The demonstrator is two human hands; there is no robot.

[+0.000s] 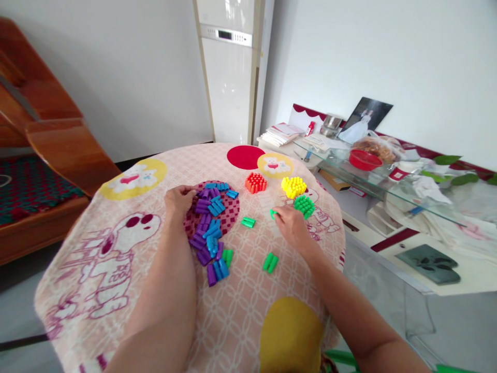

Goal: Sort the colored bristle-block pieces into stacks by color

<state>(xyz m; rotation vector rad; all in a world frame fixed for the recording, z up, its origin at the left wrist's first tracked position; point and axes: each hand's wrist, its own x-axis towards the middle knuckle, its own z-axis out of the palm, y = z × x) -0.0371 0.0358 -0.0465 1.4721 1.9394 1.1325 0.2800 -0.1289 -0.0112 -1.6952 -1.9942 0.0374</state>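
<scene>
Green peg (273,213) in right hand (289,225) fingers beside green cluster (304,205).

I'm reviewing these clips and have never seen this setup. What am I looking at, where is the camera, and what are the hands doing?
There is no machine: a person works with bare hands, filmed by a camera on their head looking forward and down. The round table has a cartoon cloth. On it lie a pile of purple and blue pegs, loose green pegs, and upright clusters: red, yellow, green. The left hand rests at the pile's edge. The right hand pinches one green peg beside the green cluster. A cluttered glass shelf stands to the right.
</scene>
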